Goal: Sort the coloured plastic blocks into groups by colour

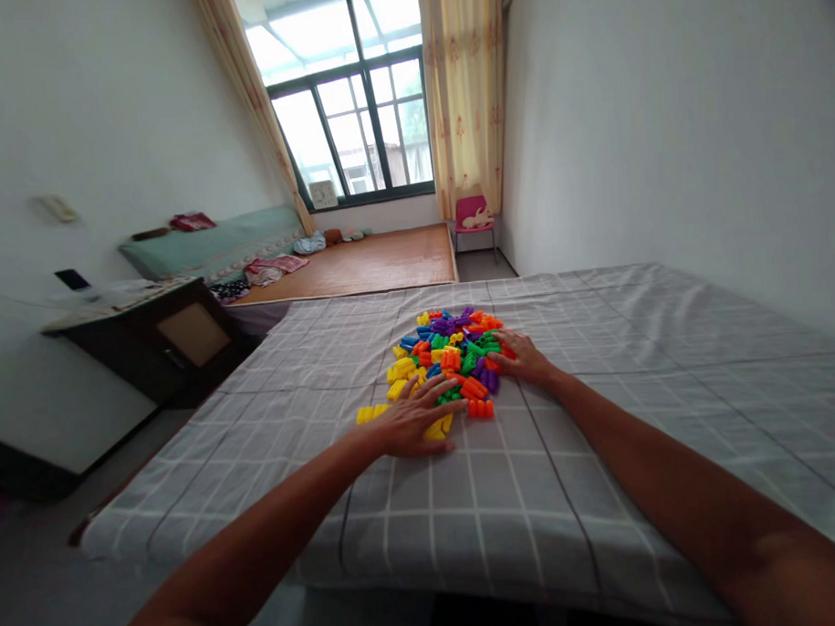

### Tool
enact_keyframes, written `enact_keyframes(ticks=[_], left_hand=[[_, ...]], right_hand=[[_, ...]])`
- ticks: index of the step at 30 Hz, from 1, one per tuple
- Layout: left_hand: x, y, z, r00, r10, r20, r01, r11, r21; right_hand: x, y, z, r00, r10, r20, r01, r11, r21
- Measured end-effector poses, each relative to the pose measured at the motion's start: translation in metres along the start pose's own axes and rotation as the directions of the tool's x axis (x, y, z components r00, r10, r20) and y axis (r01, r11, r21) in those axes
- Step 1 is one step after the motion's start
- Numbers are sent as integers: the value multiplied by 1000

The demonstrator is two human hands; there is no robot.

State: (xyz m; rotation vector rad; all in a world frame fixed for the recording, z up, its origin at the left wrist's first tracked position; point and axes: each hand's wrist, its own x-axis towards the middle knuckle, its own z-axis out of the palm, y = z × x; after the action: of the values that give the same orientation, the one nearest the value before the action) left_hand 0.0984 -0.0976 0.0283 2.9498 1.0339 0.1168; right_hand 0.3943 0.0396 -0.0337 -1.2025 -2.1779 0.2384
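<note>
A loose pile of plastic building blocks (pixel 450 357) in yellow, orange, green, blue and purple lies on the grey checked bedsheet (pixel 533 492). My left hand (pixel 416 417) is spread over the near left side of the pile, fingers apart, covering some yellow blocks (pixel 438 429). More yellow blocks (pixel 370 413) stick out to the left of that hand. At the pile's right edge, my right hand (pixel 521 355) rests with fingers stretched against orange and green blocks. Nearest the front lies an orange block (pixel 480 408), between the two hands.
Beyond the sheet stands a second bed (pixel 381 259) with a brown mat and crumpled cloths. A dark cabinet (pixel 178 335) is at the left. White walls (pixel 671 121) flank the room. At the back are a window (pixel 362 123) and a pink chair (pixel 470 211).
</note>
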Motion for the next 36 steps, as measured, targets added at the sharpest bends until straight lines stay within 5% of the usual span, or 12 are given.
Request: enact_keyframes(ticks=[6, 10, 13, 15, 18, 21, 26, 30, 36], left_hand=[[28, -35, -4, 975, -144, -169, 160, 983, 86], [58, -10, -13, 939, -163, -302, 190, 980, 62], [85, 25, -4, 980, 103, -168, -92, 993, 72], [96, 37, 5, 980, 175, -91, -168, 983, 77], [92, 26, 13, 992, 110, -70, -102, 990, 97], [72, -1, 10, 994, 24, -106, -14, 996, 91], [61, -15, 4, 963, -116, -242, 145, 984, 105], [102, 4, 8, 932, -121, -342, 185, 970, 159], [163, 13, 22, 985, -113, -127, 134, 977, 166]], right_hand=[[-6, 8, -4, 989, 65, -132, -72, 996, -51], [-7, 11, -12, 979, 197, -55, -197, 980, 2], [-9, 7, -14, 967, 254, 0, -248, 943, 221], [-10, 2, -13, 980, 194, 40, -195, 907, 373], [-11, -5, -8, 985, 109, 132, -167, 786, 595], [-10, -5, -4, 963, 155, 218, -266, 652, 710], [-6, 11, -10, 910, 412, 45, -342, 685, 643], [-6, 25, -16, 847, 530, -29, -393, 663, 638], [-8, 31, -14, 882, 466, -64, -365, 764, 531]])
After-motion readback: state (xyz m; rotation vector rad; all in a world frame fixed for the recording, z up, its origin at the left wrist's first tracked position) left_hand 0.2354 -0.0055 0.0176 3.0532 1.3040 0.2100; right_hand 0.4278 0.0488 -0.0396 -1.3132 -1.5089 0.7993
